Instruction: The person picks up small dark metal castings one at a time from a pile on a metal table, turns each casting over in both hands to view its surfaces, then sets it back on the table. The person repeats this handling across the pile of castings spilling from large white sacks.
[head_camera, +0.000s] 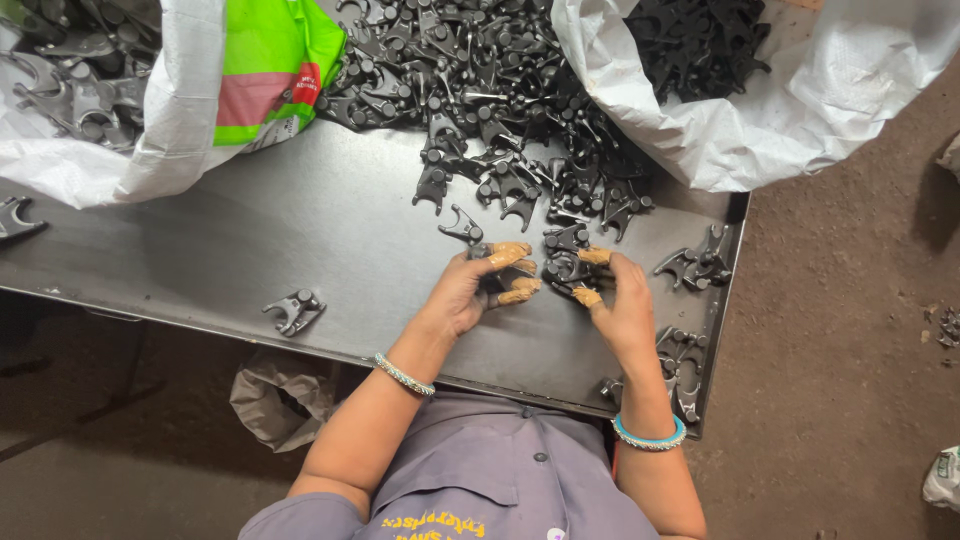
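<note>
A big heap of dark forked metal parts (480, 90) covers the far middle of a grey metal table (300, 230). My left hand (478, 285), with tan tape on the fingertips, curls around one dark part at the heap's near edge. Just right of it, my right hand (615, 300), also taped at the fingertips, pinches another dark forked part (563, 268). The two hands almost touch. A silver bangle sits on my left wrist and a blue one on my right.
White sacks full of the same parts stand at the far left (120, 130) and far right (800, 90). Single parts lie at the left edge (18, 218), near front (295, 310) and right side (695, 265). A crumpled bag (275, 400) is under the table.
</note>
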